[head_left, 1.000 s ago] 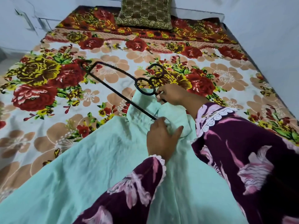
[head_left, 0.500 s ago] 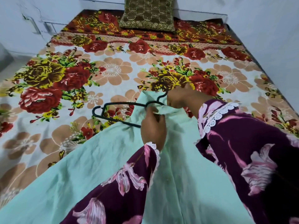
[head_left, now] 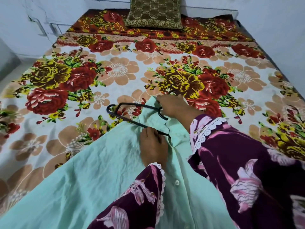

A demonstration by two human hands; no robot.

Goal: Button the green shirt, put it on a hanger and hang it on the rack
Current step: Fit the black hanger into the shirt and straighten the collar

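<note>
Sticking out to the left now, the black hanger (head_left: 130,116) is lying lower and flatter on the floral bedsheet (head_left: 66,90) than half a second ago, its right arm going under the green shirt (head_left: 92,166) at the collar. Left hand (head_left: 154,148) is pinching the hanger's lower bar along with the fabric; before, it was bunching cloth higher up. Right hand (head_left: 175,107) is gripping the hook end over the collar edge.
</note>
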